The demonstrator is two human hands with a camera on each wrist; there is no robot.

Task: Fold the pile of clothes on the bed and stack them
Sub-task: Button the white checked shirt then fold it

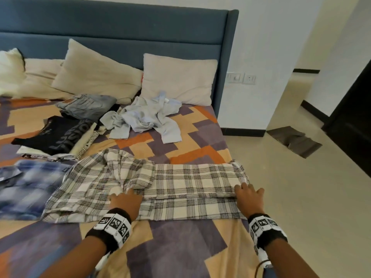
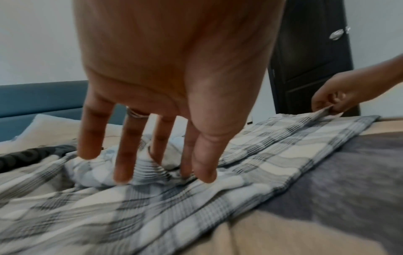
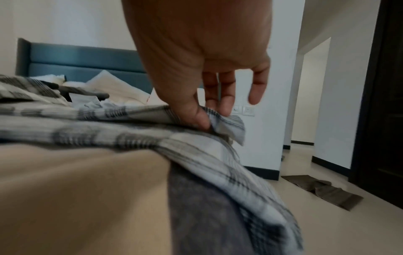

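While the white shirt with black and grey checks [image 1: 180,183] lies spread across the near part of the bed, its right end reaching the mattress edge, the head camera shows it partly folded, a long strip doubled over along the front and a rumpled bunch toward the left. From above, the left hand [image 1: 125,199] sits on the cloth at the bunch, and the right hand [image 1: 249,195] at the shirt's right edge, but how the fingers close is hidden there. In the left wrist view the left hand [image 2: 174,86] has its fingers [image 2: 124,155] nearly straight and spread, tips down on the gathered cloth, with no clear curl round it; a ring shows on one finger. That same view catches the right hand [image 2: 340,98] far off pinching a raised edge of the shirt. Closer in, the right wrist view shows the thumb and forefinger of the right hand [image 3: 202,69] nipping a folded corner of the checked cloth [image 3: 226,126], the other fingers loose and extended. Only the head view takes in what lies beyond: a blue checked shirt [image 1: 30,183] just left of the work, a stack of folded clothes topped by a black printed T-shirt [image 1: 54,135], folded grey jeans [image 1: 86,106], a crumpled pale blue shirt [image 1: 146,117], cream pillows [image 1: 178,79] and the blue padded headboard [image 1: 120,27].
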